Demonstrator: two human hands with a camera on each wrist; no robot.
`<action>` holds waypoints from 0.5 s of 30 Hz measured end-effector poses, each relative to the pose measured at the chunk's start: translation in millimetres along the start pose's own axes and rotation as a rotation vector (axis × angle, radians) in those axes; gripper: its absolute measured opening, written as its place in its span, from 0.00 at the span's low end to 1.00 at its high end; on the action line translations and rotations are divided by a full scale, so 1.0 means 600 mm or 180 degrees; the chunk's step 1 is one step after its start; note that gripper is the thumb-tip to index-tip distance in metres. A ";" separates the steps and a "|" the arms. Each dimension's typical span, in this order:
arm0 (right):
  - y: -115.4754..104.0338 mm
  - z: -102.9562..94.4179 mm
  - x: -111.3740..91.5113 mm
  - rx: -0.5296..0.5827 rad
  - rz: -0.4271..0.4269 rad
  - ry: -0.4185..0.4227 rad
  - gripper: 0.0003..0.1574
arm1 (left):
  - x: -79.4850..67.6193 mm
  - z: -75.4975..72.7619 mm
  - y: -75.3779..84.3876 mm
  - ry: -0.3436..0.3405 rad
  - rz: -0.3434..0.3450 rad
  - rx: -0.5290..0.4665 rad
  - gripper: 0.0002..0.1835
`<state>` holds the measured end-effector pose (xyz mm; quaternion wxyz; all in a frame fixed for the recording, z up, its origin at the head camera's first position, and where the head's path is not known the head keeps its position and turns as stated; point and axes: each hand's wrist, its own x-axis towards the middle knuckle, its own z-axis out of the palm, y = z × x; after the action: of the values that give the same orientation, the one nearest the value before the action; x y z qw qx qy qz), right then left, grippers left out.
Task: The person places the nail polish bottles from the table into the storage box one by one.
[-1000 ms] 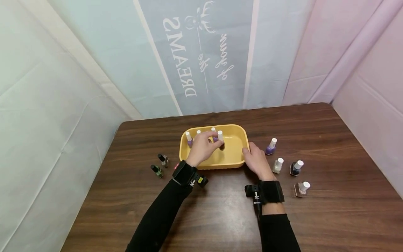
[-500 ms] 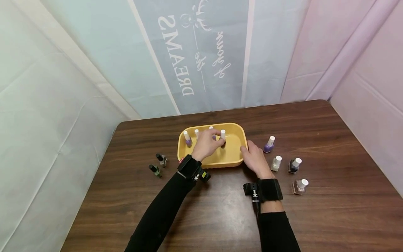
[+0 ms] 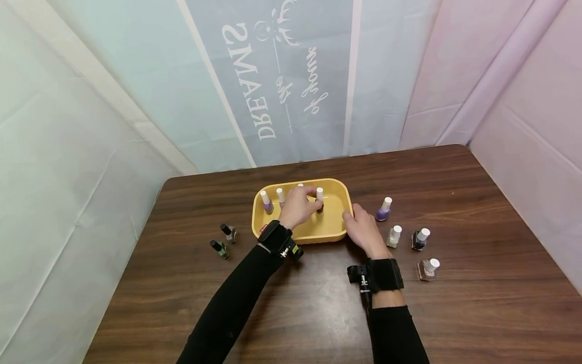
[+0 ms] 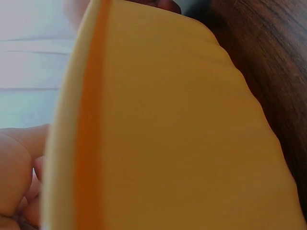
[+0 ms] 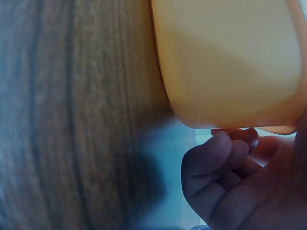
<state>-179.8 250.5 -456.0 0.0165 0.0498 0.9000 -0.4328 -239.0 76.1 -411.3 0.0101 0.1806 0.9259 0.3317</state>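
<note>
The left hand (image 3: 297,206) pinches a white-capped bottle (image 3: 320,194) inside the yellow tray (image 3: 320,238), whose right end the right hand (image 3: 365,231) grips. Best set the bottle upright (clear of the purple bottles (image 3: 268,206) there), tray braced, before letting go.

Yellow and Purple on Brown Woodgrain

Tray (image 3: 334,215): plain yellow; orange band under the rim in the left wrist view.
Label (image 3: 263,228): red.
Held bottle (image 3: 320,194): dark, white-capped.
Left pair (image 3: 267,202) in tray: purple, white-capped.
Right of tray, all white-capped: purple bottle (image 3: 384,209); whitish bottle (image 3: 393,236); blackish bottle (image 3: 420,239); pinkish-brown bottle (image 3: 427,270).
Left of tray, both black-capped: green bottle (image 3: 220,248); greyish bottle (image 3: 229,233).
Table (image 3: 313,318): brown, darker streaks.
Sleeves (image 3: 232,301), wrist straps (image 3: 385,274): solid black.
Backdrop (image 3: 327,126): pale blue, pink to the right; blue-grey panel, white stripes, white lettering.
</note>
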 end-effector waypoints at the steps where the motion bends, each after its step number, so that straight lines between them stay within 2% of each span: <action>1: 0.000 0.000 0.000 -0.0001 0.0009 -0.0006 0.25 | 0.002 0.001 -0.001 0.0014 -0.0012 0.0007 0.10; 6: 0.001 0.000 0.001 -0.0004 0.0038 -0.0028 0.23 | 0.007 0.008 -0.003 0.0060 -0.0090 0.0054 0.09; 15: 0.001 0.001 0.001 -0.0005 0.0021 0.0000 0.21 | 0.014 0.018 -0.005 0.0065 -0.0027 -0.0077 0.10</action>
<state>-180.4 250.7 -457.0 0.0180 0.0526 0.9001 -0.4320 -246.2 83.2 -421.0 0.0043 0.1730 0.9226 0.3447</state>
